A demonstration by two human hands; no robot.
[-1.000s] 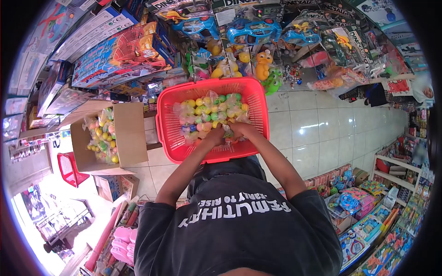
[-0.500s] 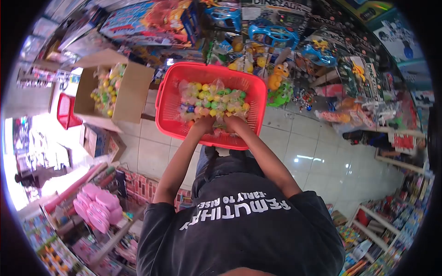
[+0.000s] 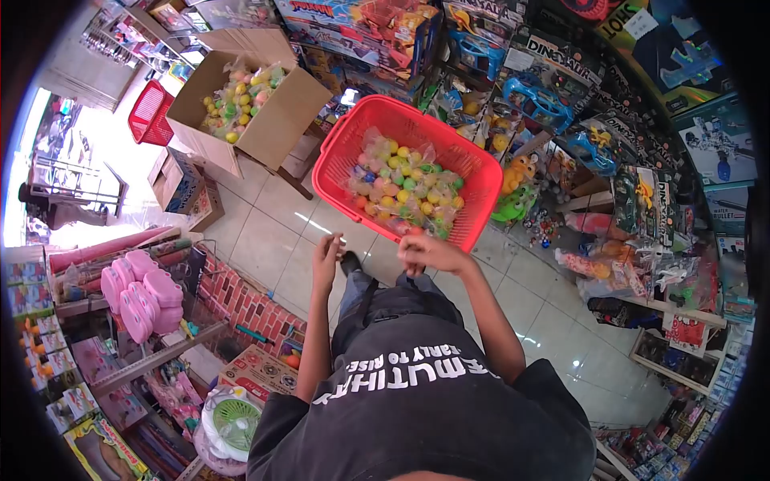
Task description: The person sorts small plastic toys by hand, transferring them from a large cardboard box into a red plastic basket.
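Observation:
A red plastic basket (image 3: 330,170) holds clear bags of small colourful balls (image 3: 409,186) in yellow, green, orange and blue. My left hand (image 3: 327,253) is raised in front of the basket's near left side, empty, with fingers loosely bent and a little apart. At the basket's near rim is my right hand (image 3: 429,253), its fingers half curled and spread, with nothing visible in them. Both hands are outside the basket, over the tiled floor.
An open cardboard box (image 3: 277,120) with more bagged balls stands at the left, near a smaller red basket (image 3: 151,114). Boxed toys (image 3: 361,36) line the back. Pink cases (image 3: 144,297) and a green-and-white fan (image 3: 233,421) sit at lower left. Pale floor tiles (image 3: 269,228) lie below.
Both hands have come out of the basket towards my body, the left moving away to the left. The view has turned, so the basket appears tilted and further right.

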